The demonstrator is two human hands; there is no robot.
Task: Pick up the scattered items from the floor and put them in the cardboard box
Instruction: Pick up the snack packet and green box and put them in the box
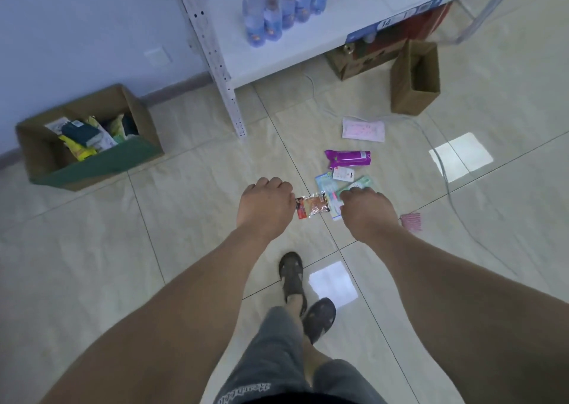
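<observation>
Five flat packets lie on the tiled floor at one o'clock of the feet: a red-orange foil snack sachet [312,207], a pale blue carded pack [327,188], a green packet [360,185], a purple wrapped pack [349,158] and a pink pouch [363,129]. All look light, thin and slippery; pinching an edge seems best. The left hand [264,205] has its grip curled, holding nothing visible; the right hand [366,213] hovers over the green packet, grip hidden. The open cardboard box [43,154] sits at ten o'clock.
</observation>
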